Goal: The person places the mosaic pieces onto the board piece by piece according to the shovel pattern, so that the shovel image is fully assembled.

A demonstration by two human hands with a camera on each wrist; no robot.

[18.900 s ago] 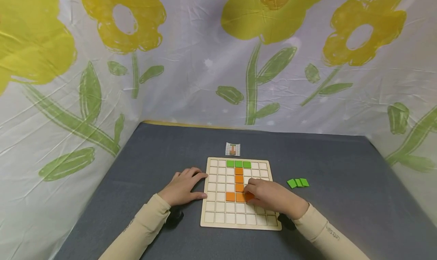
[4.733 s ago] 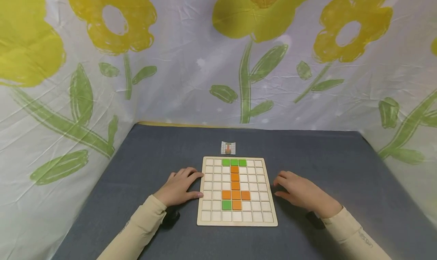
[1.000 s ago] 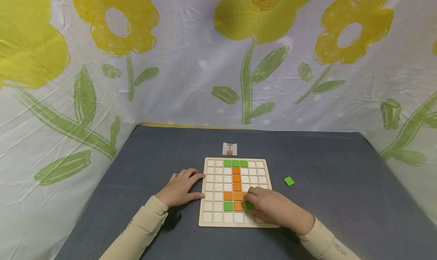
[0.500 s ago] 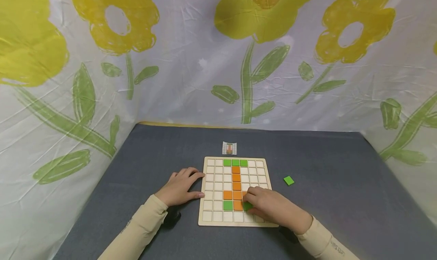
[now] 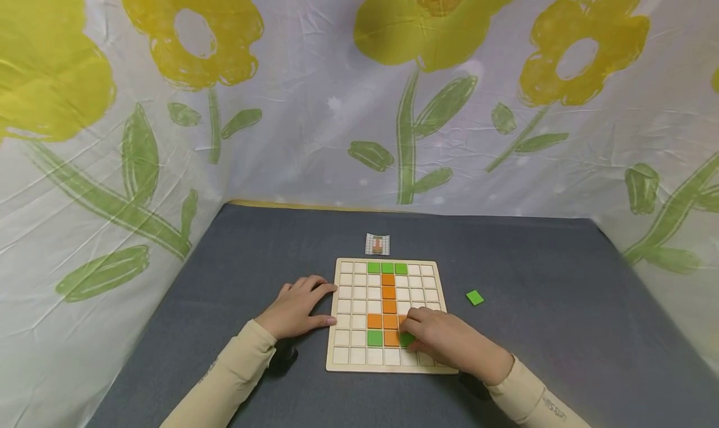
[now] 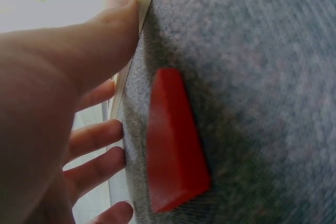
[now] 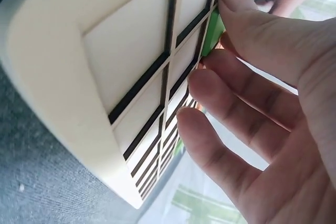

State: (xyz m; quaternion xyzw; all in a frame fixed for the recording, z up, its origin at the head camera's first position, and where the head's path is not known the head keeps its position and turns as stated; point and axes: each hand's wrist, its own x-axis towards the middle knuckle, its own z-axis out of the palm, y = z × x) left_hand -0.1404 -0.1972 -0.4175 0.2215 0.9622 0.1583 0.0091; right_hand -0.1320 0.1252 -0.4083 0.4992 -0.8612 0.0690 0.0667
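Note:
A wooden grid board (image 5: pixel 393 364) lies on the dark table, holding green tiles (image 5: pixel 387 267) in its far row and orange tiles (image 5: pixel 389 292) down its middle column. My right hand (image 5: pixel 449 335) is over the board's near right part. Its thumb and fingers pinch a green tile (image 5: pixel 407 339) at a cell right of the lowest orange tile; the right wrist view shows this green tile (image 7: pixel 212 32) by the thumb tip. My left hand (image 5: pixel 294 309) rests at the board's left edge, thumb and index finger touching it, the other fingers loosely bent.
One loose green tile (image 5: pixel 475 297) lies right of the board. A small printed card (image 5: pixel 377 244) with a grid picture sits beyond it. In the left wrist view, a red wedge-shaped piece (image 6: pixel 173 145) is on the cloth near the left hand. A flower-patterned curtain (image 5: pixel 314 103) surrounds the table.
Since the oldest frame, the green pile at right has shrunk to one tile; an orange and a green tile joined the sixth row. My right hand came back onto the board with another green tile.

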